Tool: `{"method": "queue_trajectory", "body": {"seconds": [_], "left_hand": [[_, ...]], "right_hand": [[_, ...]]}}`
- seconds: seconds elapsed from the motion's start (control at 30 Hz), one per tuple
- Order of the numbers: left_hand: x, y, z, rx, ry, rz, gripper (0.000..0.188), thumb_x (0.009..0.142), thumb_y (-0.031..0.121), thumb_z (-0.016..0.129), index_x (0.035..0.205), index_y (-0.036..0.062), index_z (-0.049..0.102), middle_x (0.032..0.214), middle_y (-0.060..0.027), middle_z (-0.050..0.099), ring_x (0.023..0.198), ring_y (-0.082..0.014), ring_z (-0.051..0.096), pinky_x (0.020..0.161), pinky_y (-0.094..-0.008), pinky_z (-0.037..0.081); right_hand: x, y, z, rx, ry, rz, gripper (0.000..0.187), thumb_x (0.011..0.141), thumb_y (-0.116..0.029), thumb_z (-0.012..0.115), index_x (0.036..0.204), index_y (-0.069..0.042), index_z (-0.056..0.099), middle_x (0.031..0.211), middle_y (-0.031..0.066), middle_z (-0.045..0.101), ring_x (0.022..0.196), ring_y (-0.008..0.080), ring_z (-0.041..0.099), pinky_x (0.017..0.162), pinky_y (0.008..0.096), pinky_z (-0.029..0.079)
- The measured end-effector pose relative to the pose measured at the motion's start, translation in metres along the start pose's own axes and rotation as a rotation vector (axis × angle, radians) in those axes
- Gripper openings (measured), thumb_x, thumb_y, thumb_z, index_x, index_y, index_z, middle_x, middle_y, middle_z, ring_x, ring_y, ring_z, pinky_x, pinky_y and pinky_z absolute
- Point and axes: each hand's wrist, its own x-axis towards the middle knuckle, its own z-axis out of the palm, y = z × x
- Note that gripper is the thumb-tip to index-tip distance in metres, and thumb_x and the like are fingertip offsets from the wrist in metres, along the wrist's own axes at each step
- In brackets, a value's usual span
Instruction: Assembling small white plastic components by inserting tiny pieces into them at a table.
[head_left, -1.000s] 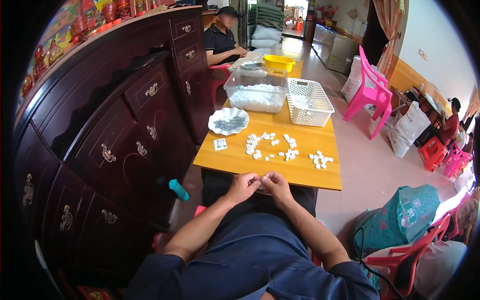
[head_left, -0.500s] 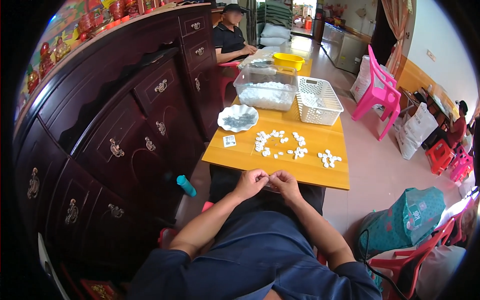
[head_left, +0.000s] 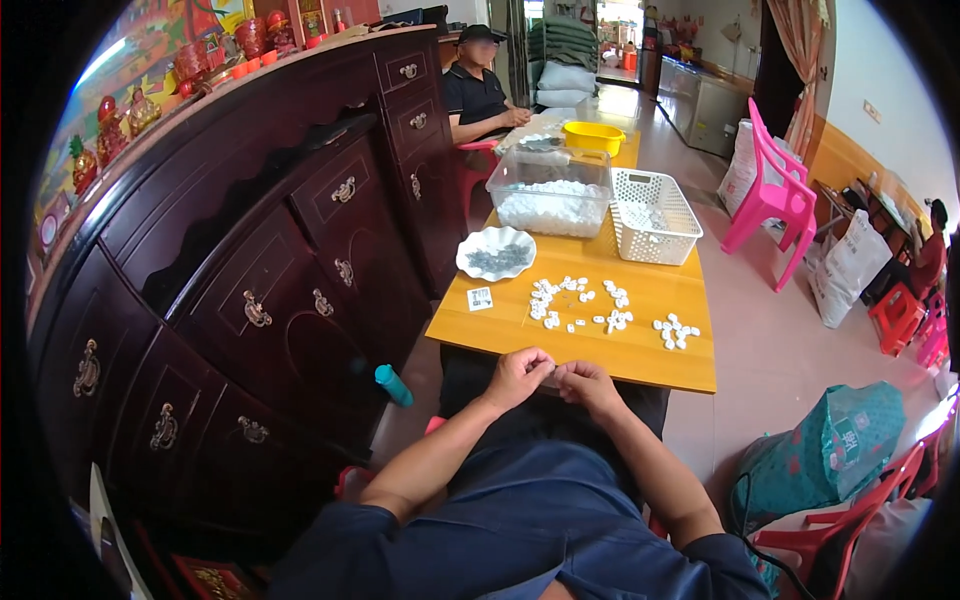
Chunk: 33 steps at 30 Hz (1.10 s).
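At the near edge of the wooden table point(head_left: 590, 360), my left hand point(head_left: 520, 378) and my right hand point(head_left: 588, 387) meet, fingertips pinched together. Whatever they hold is too small to make out. Just beyond them lie loose small white plastic pieces point(head_left: 549, 300), with another cluster of white pieces point(head_left: 677, 331) to the right. A scalloped white dish point(head_left: 527, 268) holds small dark grey bits. Next to it is a square white card point(head_left: 480, 299) with a dark print.
Behind the pieces stand a clear plastic bin point(head_left: 580, 215) full of white parts, a white perforated basket point(head_left: 685, 248) and a yellow tub point(head_left: 594, 136). A co-worker point(head_left: 478, 90) sits at the far left. Dark cabinets point(head_left: 270, 260) line the left; a teal bottle point(head_left: 394, 385) stands below.
The whole scene has shifted slightly right and down in the view. My hands stay together at the table edge, the fingers slightly rearranged.
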Motion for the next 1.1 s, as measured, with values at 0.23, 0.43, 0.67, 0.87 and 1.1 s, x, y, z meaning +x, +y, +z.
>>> {"method": "queue_trajectory", "body": {"seconds": [0.23, 0.43, 0.67, 0.87, 1.1], "left_hand": [[0.003, 0.007, -0.004, 0.025, -0.029, 0.095, 0.008, 0.095, 0.006, 0.069, 0.093, -0.0013, 0.071, 0.080, -0.0027, 0.071, 0.072, -0.0092, 0.065, 0.067, -0.0258, 0.053], [0.002, 0.017, -0.009, -0.005, -0.113, 0.098, 0.008, 0.094, 0.006, 0.069, 0.096, -0.0015, 0.073, 0.082, -0.0041, 0.073, 0.074, -0.0101, 0.066, 0.069, -0.0262, 0.054], [0.003, 0.012, -0.007, -0.112, -0.127, -0.002, 0.008, 0.094, 0.005, 0.069, 0.097, -0.0011, 0.073, 0.082, -0.0040, 0.073, 0.073, -0.0080, 0.067, 0.067, -0.0251, 0.054], [0.004, 0.011, -0.009, -0.034, -0.142, 0.010, 0.007, 0.095, 0.004, 0.067, 0.098, -0.0009, 0.071, 0.080, -0.0008, 0.069, 0.069, -0.0056, 0.062, 0.063, -0.0223, 0.051], [0.003, 0.008, -0.008, -0.122, -0.118, -0.091, 0.007, 0.097, 0.005, 0.064, 0.099, -0.0002, 0.069, 0.081, 0.0001, 0.067, 0.066, -0.0054, 0.057, 0.060, -0.0221, 0.048]], "right_hand": [[0.007, 0.006, -0.012, 0.288, -0.190, 0.222, 0.011, 0.100, -0.024, 0.066, 0.098, -0.014, 0.067, 0.085, -0.0030, 0.069, 0.071, 0.0080, 0.062, 0.067, 0.0229, 0.052], [0.006, 0.004, -0.014, 0.320, -0.205, 0.288, 0.009, 0.099, -0.025, 0.067, 0.097, -0.015, 0.067, 0.084, -0.0058, 0.068, 0.070, 0.0049, 0.061, 0.066, 0.0218, 0.051], [0.008, 0.002, -0.012, 0.319, -0.199, 0.248, 0.006, 0.096, -0.022, 0.068, 0.096, -0.016, 0.067, 0.082, -0.0059, 0.067, 0.067, 0.0040, 0.059, 0.061, 0.0199, 0.046], [0.015, 0.011, -0.015, 0.254, -0.205, 0.198, 0.008, 0.098, -0.021, 0.067, 0.095, -0.013, 0.068, 0.084, -0.0037, 0.069, 0.068, 0.0050, 0.059, 0.061, 0.0208, 0.047], [0.004, 0.004, -0.007, 0.176, -0.148, 0.118, 0.015, 0.103, -0.024, 0.063, 0.098, -0.012, 0.069, 0.090, -0.0029, 0.072, 0.068, 0.0033, 0.058, 0.062, 0.0188, 0.049]]}}
